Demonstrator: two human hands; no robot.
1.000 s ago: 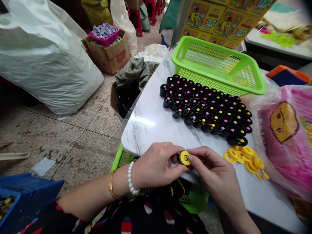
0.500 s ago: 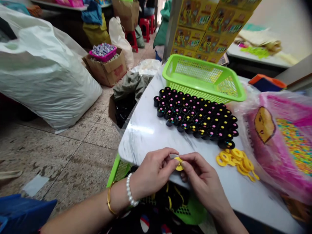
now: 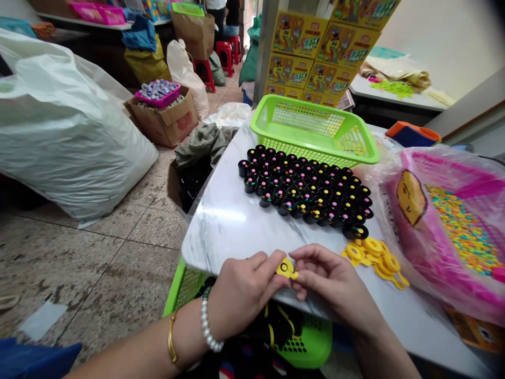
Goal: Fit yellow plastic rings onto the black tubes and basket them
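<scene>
While the left hand (image 3: 244,295) and right hand (image 3: 331,276) work at the near edge of the marble counter (image 3: 224,223), their fingers pinch a yellow ring (image 3: 286,268) from both sides. It looks light, thin and flexible, probably plastic; the rim seems the best hold. Spare rings (image 3: 374,258) lie heaped beside black caps (image 3: 303,192).

On your worktop (image 3: 229,221), a mesh basket (image 3: 311,129) sits at the far edge, cylinders (image 3: 303,192) just before it, flat rings (image 3: 374,258) by the right edge.

A speckled tile floor (image 3: 98,279) runs back to red plastic stools (image 3: 224,52).
</scene>
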